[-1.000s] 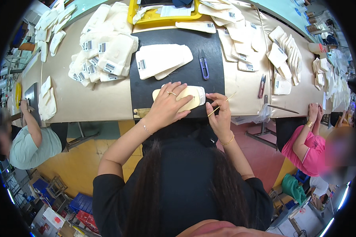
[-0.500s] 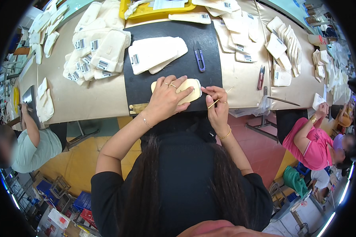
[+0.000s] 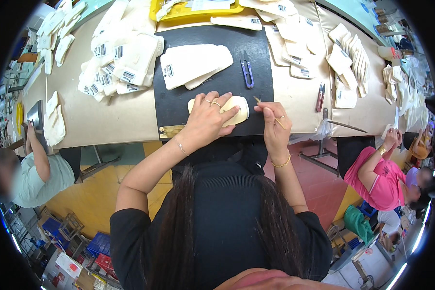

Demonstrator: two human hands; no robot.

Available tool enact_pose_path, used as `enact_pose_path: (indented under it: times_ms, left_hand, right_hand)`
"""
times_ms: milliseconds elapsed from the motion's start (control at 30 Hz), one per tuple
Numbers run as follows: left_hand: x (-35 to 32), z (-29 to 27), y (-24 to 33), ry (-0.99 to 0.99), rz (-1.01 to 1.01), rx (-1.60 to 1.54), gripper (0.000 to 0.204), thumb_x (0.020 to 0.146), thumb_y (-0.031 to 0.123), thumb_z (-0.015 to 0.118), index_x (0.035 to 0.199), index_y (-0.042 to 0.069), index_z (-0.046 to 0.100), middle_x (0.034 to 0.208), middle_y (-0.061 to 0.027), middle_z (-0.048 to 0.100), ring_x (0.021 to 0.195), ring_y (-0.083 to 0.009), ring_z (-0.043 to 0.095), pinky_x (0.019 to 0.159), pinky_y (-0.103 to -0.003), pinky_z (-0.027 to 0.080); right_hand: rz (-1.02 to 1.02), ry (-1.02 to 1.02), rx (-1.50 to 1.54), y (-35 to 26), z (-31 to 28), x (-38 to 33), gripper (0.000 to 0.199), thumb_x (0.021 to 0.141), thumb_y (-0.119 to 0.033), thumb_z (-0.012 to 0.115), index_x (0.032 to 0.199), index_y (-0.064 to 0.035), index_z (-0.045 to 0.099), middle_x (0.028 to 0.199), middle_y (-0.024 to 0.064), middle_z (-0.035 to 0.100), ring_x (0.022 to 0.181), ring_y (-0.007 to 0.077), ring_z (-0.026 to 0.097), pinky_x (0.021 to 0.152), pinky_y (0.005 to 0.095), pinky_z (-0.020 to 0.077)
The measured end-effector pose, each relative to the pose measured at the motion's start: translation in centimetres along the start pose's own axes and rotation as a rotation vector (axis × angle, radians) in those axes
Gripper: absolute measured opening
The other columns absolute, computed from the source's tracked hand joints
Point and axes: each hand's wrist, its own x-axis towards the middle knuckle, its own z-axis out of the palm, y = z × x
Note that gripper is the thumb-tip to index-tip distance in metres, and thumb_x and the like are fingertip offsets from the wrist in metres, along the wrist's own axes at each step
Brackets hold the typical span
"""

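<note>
- Two bare hands work at the near edge of a black mat [image 3: 179, 104] laid on the tan surface [image 3: 121, 121].
- Left hand [image 3: 208, 121] lies flat, fingers spread and pressing down on a small cream fabric piece [image 3: 238, 107] at the mat's near edge; it grips nothing, only pins the piece.
- Right hand [image 3: 275, 128] sits just beside the piece's right end, its fingers pinched shut around a thin wooden stick [image 3: 268, 111] whose far tip points up and left, near the piece's rounded end.
- Farther up the mat lies a stack of larger cream pieces [image 3: 193, 65], with blue thread snips [image 3: 247, 70] just to their right.
- Many more cream pieces are heaped to the left [image 3: 125, 63] and right [image 3: 295, 43] of the mat; a yellow tray [image 3: 179, 12] stands at the far edge.
- Red-handled snips [image 3: 320, 96] lie on the surface well to the right.
- Other people sit at the left [image 3: 34, 169] and right [image 3: 379, 176] sides.
</note>
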Motion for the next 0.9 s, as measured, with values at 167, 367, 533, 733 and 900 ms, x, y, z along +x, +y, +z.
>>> enact_pose_path:
  times_ms: [167,367,533,733,900]
  left_hand:
    - [0.1,-0.1,0.2,-0.012,-0.013,0.012,0.051,0.075,0.031,0.083,0.123,0.019,0.072,0.14,-0.0102,0.058,0.119,-0.0314,0.053,0.102,-0.045,0.04]
    - [0.1,-0.2,0.4,-0.019,-0.021,0.023,0.05,0.074,0.03,0.082,0.121,0.018,0.072,0.138,-0.0109,0.059,0.12,-0.0318,0.053,0.103,-0.046,0.04]
    - [0.2,0.1,0.3,-0.003,-0.018,0.023,0.049,0.073,0.03,0.082,0.119,0.018,0.071,0.137,-0.0112,0.06,0.118,-0.0316,0.054,0.1,-0.046,0.041]
    - [0.1,0.7,0.1,0.044,0.007,0.045,0.047,0.074,0.031,0.082,0.117,0.017,0.071,0.136,-0.0122,0.06,0.118,-0.032,0.054,0.099,-0.047,0.041]
    - [-0.2,0.8,0.0,0.043,-0.007,0.018,0.046,0.073,0.029,0.082,0.116,0.017,0.073,0.139,-0.0118,0.059,0.12,-0.0332,0.054,0.102,-0.048,0.04]
  right_hand:
    - [0.035,-0.077,0.004,-0.4,1.2,0.5,0.025,0.103,-0.02,0.062,0.086,-0.002,0.065,0.076,0.0091,0.066,0.069,0.0271,0.062,0.066,0.0369,0.0486]
    - [-0.111,-0.15,-0.209,-0.3,1.6,1.5,0.026,0.101,-0.02,0.064,0.08,-0.0043,0.06,0.071,0.0098,0.063,0.066,0.031,0.06,0.065,0.0409,0.0479]
    - [-0.204,-0.218,-0.336,-0.6,1.7,2.2,0.02,0.098,-0.018,0.066,0.083,-0.0056,0.06,0.072,0.0102,0.063,0.069,0.0309,0.062,0.071,0.0416,0.0475]
    - [-0.321,-0.2,-0.412,-0.3,2.1,2.3,0.015,0.092,-0.015,0.071,0.085,-0.0066,0.061,0.072,0.008,0.063,0.072,0.0286,0.062,0.077,0.0409,0.0462]
    - [-0.322,-0.166,-0.358,-0.2,2.0,2.7,0.014,0.092,-0.014,0.072,0.086,-0.005,0.063,0.076,0.0079,0.066,0.076,0.0275,0.065,0.081,0.0392,0.0458]
